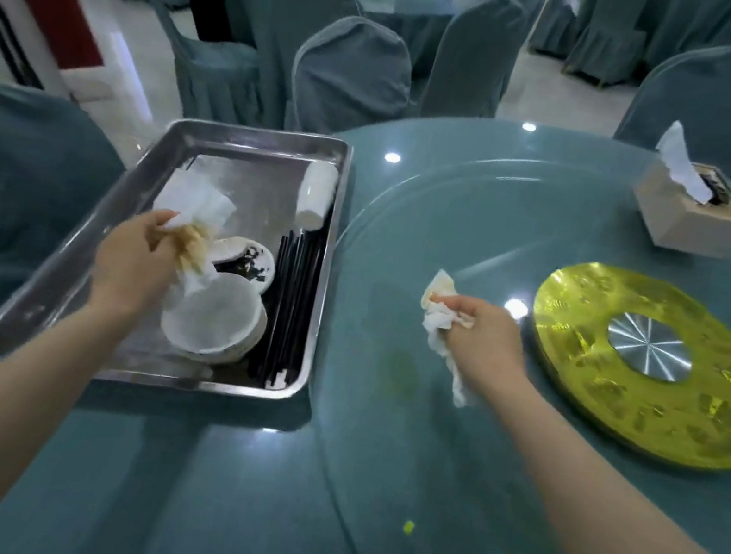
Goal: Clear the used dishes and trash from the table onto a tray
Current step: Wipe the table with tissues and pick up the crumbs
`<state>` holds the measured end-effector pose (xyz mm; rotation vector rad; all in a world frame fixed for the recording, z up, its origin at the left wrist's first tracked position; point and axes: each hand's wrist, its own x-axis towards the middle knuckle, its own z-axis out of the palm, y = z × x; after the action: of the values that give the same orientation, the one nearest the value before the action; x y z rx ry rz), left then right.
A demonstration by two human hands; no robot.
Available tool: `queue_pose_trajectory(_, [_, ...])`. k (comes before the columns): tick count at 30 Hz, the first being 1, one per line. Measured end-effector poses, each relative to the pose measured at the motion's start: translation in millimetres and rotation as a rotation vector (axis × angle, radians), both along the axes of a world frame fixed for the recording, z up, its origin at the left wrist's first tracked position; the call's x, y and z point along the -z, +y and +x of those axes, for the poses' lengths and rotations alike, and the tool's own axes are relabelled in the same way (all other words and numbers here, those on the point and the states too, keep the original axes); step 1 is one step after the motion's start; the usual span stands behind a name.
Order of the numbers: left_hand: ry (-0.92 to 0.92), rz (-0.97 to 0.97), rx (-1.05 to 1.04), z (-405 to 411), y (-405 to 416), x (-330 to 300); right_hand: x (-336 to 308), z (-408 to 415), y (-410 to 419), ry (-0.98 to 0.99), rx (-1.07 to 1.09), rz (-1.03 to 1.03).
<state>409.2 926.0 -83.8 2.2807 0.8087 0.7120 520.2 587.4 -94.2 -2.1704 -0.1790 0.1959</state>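
Clutching soiled tissue (198, 218), left hand (131, 265) over tray (64, 258); right hand (485, 337) gripping napkin (439, 319) above table (364, 496).

A round table with a teal cloth under a glass top (364, 496) carries a rectangular stainless-steel tray (207, 388) at its left edge. Farther right lie a gold disc with a silver metal centre (583, 359) and a beige cardboard tissue box (686, 221). A small yellow-green scrap (408, 526) lies on the glass nearer the person.

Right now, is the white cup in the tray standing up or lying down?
Lying down. The white cup rests on its side in the far right corner of the metal tray, its length along the tray floor.
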Motion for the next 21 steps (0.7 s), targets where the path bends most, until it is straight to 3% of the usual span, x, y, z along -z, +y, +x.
queue_pose_trajectory(5, [0.142, 0.068, -0.111, -46, 56, 23, 0, -20, 81, 0.076, -0.070, 0.228])
queue_pose_trajectory(13, [0.365, 0.005, -0.077, -60, 88, 51, -13, -43, 197, -0.009, -0.280, 0.241])
queue_pose_trajectory(17, [0.257, -0.048, -0.147, -81, 96, 50, -16, -54, 257, -0.049, -0.397, 0.150])
queue_pose_trajectory(21, [0.151, -0.066, -0.148, -113, 94, 36, -14, -78, 307, 0.042, -0.531, 0.051])
